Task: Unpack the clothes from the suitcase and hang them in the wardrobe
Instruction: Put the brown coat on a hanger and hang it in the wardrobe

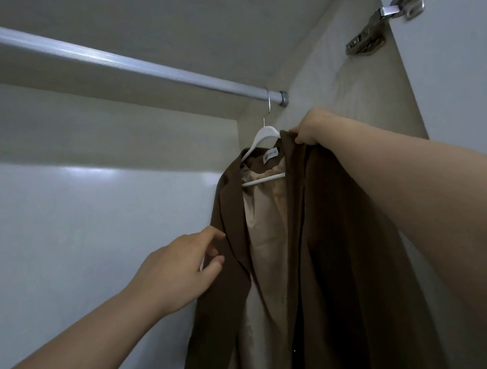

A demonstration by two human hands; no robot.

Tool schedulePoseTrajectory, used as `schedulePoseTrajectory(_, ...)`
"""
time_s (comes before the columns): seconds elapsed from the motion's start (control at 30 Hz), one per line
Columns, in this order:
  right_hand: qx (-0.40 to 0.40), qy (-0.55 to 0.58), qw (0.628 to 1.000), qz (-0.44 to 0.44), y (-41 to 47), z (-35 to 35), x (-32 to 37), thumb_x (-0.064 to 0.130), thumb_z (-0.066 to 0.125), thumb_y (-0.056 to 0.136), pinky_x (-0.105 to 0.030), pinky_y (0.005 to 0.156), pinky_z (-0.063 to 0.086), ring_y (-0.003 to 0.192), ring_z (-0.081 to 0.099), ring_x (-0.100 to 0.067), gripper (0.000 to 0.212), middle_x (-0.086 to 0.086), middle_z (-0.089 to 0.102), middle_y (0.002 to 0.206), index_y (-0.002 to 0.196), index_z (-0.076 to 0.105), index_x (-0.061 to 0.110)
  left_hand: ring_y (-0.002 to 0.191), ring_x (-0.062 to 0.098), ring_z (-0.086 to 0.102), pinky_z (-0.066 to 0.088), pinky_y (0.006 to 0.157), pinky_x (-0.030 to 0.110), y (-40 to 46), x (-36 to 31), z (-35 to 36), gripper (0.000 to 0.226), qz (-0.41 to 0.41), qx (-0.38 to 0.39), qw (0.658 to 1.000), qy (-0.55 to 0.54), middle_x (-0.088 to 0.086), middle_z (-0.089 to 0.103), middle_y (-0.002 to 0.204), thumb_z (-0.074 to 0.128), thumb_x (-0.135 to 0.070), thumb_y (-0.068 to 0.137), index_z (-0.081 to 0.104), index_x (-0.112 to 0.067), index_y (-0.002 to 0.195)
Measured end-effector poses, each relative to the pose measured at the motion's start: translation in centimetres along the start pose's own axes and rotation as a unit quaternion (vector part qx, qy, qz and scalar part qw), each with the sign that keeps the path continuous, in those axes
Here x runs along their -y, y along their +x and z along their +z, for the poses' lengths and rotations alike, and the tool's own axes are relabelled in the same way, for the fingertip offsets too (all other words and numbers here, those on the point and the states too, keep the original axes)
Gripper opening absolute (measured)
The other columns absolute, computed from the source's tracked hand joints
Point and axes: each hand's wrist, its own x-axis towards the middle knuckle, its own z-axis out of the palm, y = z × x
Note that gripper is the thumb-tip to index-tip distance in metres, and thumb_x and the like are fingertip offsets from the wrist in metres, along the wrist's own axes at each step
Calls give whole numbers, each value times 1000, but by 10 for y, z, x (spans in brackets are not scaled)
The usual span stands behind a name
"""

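Hanging at the far right end of the round silver metal wardrobe rail (102, 58), a long brown lined coat (338, 249) is sitting on a white plastic hanger (264, 135) whose thin wire hook is looped over the rail just beside its end socket. The coat is already inside the pale-walled wardrobe (46, 219); the work in hand appears to be straightening it on the hanger.

The right hand (312, 130) is pinching the coat's collar or shoulder edge at the hanger's right end, fingers curled round the fabric. The left hand (182, 270) is lying against the left lapel with fingers loosely extended, tips touching the cloth; whether it is actually gripping anything is not clear from here.

Risks, as judged:
- The right shoulder seems to be resting only partly on the hanger; letting go now could let that side slide off and drag the coat down.
- Tugging the collar upward could lift the hook off the rail, since it is sitting right at the end.
- The wardrobe door's silver metal hinge (382, 20) is near; fabric could be snagging there if the door is swung.

Not visible: the suitcase, the coat's hem (cut off below), the right sleeve behind the forearm. The neck label's print is too small to read.
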Motion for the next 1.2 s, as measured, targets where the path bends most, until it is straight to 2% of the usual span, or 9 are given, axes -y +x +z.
schedulePoseTrajectory(0.23,11,2,1000,-13,-30,-21,-19,42,50,86,-41,97,47,110,56,-32,52,-8,57,124,136,55,27,78,1,50,51,82,28,-3,-26,-5,40,29,-4,999,-20,-19,57,127,45,-49,98,38,-40,136)
schedulePoseTrajectory(0.4,-46,-169,982,-70,-112,-24,-8,36,45,94,-44,93,37,131,42,-35,48,-10,45,141,142,45,32,116,3,54,51,91,36,-17,-39,-7,39,22,23,994,-101,-22,58,122,46,-55,95,44,-41,131)
schedulePoseTrajectory(0.47,-66,-261,958,-104,-142,-4,0,42,40,96,-55,111,19,143,19,-43,53,-17,24,156,148,35,37,113,4,55,51,91,37,-25,-41,-6,38,19,38,993,-112,-23,58,120,46,-56,95,45,-41,130)
schedulePoseTrajectory(0.53,-56,-302,939,-154,-165,27,2,46,35,96,-66,113,-5,148,0,-46,54,-14,14,162,149,34,37,107,4,57,52,89,37,-36,-38,-4,37,18,57,992,-115,-23,58,118,45,-57,95,46,-41,128)
schedulePoseTrajectory(0.63,-6,-251,946,-207,-207,75,-10,48,35,95,-67,111,-15,150,-1,-38,52,-9,20,162,145,44,35,105,3,56,52,88,37,-51,-42,2,36,20,80,988,-127,-25,58,116,45,-57,95,46,-42,128)
schedulePoseTrajectory(0.77,104,-125,969,-184,-303,149,-33,40,43,96,-62,115,-14,151,-4,-33,53,-8,16,163,149,37,31,104,-3,56,53,88,36,-89,-51,22,32,33,124,977,-171,-26,58,112,46,-54,95,47,-45,125)
schedulePoseTrajectory(0.93,242,-70,949,-189,-446,226,-56,32,45,96,-54,116,-19,151,-11,-30,62,-7,6,165,154,23,31,105,-6,55,53,89,28,-161,-68,69,31,16,204,944,-257,-24,57,114,52,-45,96,50,-42,127)
schedulePoseTrajectory(1.07,334,-9,931,-148,-543,249,-80,24,46,95,-46,120,-12,152,-10,-27,64,-3,4,165,155,22,31,109,-2,56,50,92,24,-234,-92,117,28,-23,246,915,-318,-18,60,115,56,-35,97,52,-39,125)
schedulePoseTrajectory(1.2,377,45,924,-49,-624,251,-108,19,46,94,-45,123,12,151,6,-30,66,2,8,165,153,23,39,105,1,59,49,93,22,-295,-134,148,25,-72,315,863,-387,-22,60,109,57,-30,97,53,-41,119)
